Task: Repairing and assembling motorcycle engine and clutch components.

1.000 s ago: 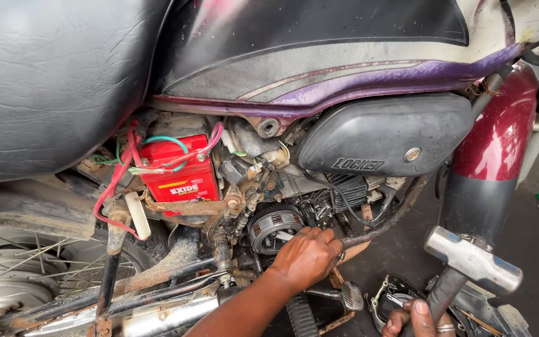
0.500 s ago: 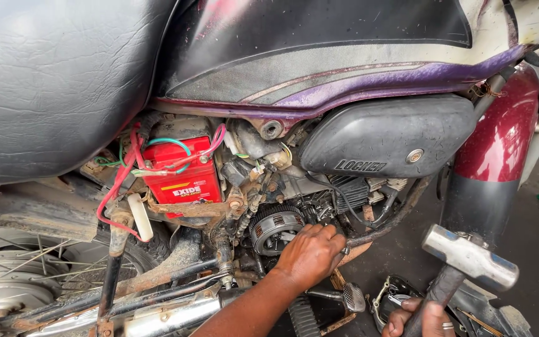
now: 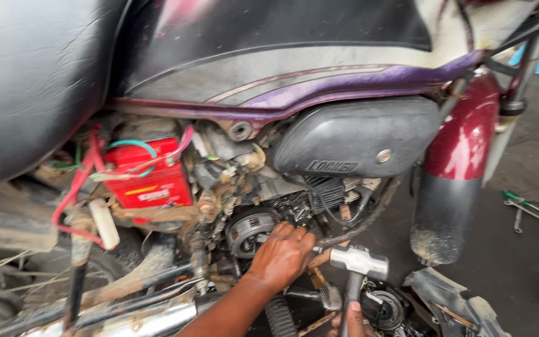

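One left hand pressed curled against one clutch; grasp unclear. One hammer gripped by right hand. One red battery.

Up and to the left of your left fingers you see a red battery box under the seat. On its front there is a small label, a yellow stripe above a white patch. Above and just right of these fingers, the black side cover carries raised lettering low on its face.
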